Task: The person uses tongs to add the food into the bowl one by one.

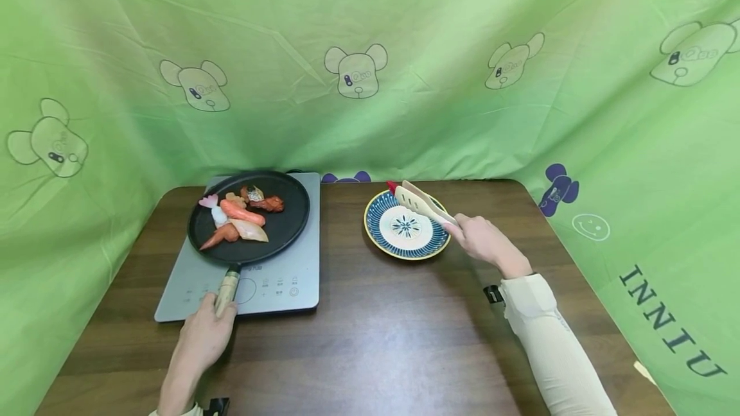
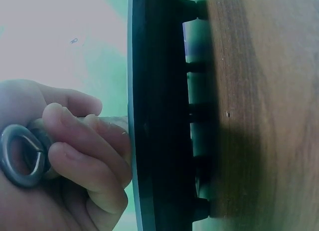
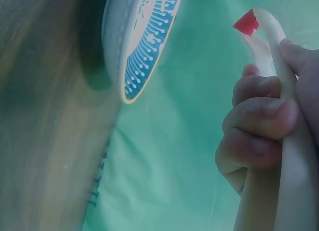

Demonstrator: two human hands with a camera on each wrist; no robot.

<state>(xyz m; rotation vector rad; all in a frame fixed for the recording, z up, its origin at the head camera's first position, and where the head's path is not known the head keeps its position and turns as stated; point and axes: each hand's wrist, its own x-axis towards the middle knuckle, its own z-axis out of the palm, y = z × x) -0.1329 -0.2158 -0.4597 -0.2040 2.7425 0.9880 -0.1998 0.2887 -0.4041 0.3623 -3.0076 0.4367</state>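
Observation:
My left hand [image 1: 206, 334] grips the handle [image 1: 227, 292] of a black frying pan [image 1: 289, 226] standing on an induction cooktop [image 1: 173, 303]. In the left wrist view the fingers curl round that handle, its metal hanging ring [image 2: 22, 156] showing at the end. Food pieces in the pan include a shrimp [image 1: 217, 213], an orange-red stick [image 1: 243, 213] and a browned drumstick-like piece [image 1: 272, 204]. Cream tongs [image 1: 424, 206] are held in my right hand [image 1: 484, 238], above a blue-patterned plate [image 1: 407, 250]. A small red piece [image 3: 246, 22] shows between the tong tips; its kind is unclear.
The cooktop lies on the left of a brown wooden table [image 1: 370, 339], its control panel facing me. A green curtain [image 1: 370, 127] with bear-head drawings hangs behind and along both sides. The plate has a yellow rim and stands right of the cooktop.

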